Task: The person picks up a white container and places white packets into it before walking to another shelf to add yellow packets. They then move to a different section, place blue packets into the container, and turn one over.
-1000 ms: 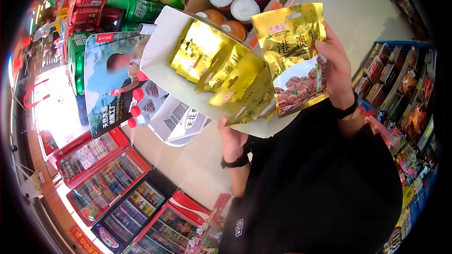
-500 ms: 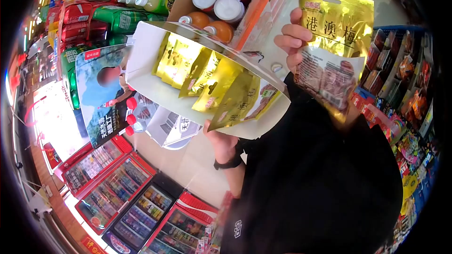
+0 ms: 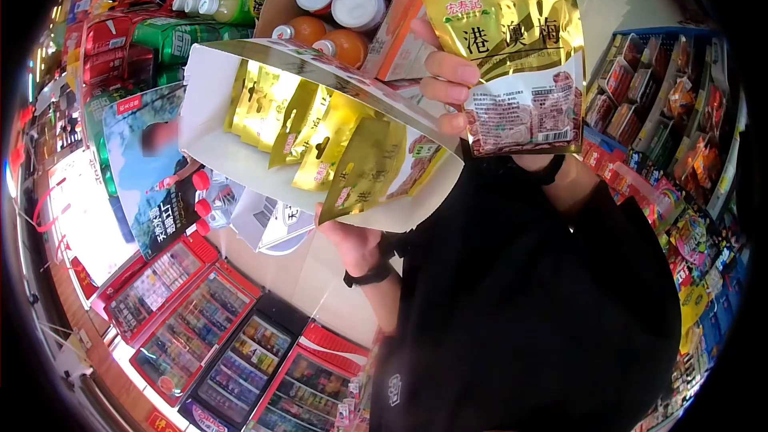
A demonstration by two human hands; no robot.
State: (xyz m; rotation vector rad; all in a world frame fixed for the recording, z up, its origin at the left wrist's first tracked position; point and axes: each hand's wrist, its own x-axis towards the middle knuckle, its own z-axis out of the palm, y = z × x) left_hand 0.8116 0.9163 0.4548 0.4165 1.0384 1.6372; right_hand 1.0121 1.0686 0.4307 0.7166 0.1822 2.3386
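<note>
My right hand (image 3: 448,84) is closed on a gold pouch of dried plums (image 3: 524,56), fingers curled over its left edge. Chinese lettering, a picture of the fruit and a barcode face me. My left hand (image 3: 352,244) grips the lower side of a white cardboard display box (image 3: 204,104), its thumb near the rim and its other fingers hidden underneath. Several matching gold pouches (image 3: 320,148) lean in a row inside the box. The held pouch is apart from them, just beyond the box's right end. Both wrists have black bands.
A carton (image 3: 280,0) of lidded tubs and orange-capped containers stands beyond the box. Bottled drinks (image 3: 192,40) and a poster (image 3: 152,168) are at left. Glass-front drink fridges (image 3: 192,324) line the lower left. Snack racks (image 3: 640,104) stand at right.
The pouch in my right hand has moved left and now looks larger and straighter, its barcode clear. The box has shifted left in view, still in my left hand.
</note>
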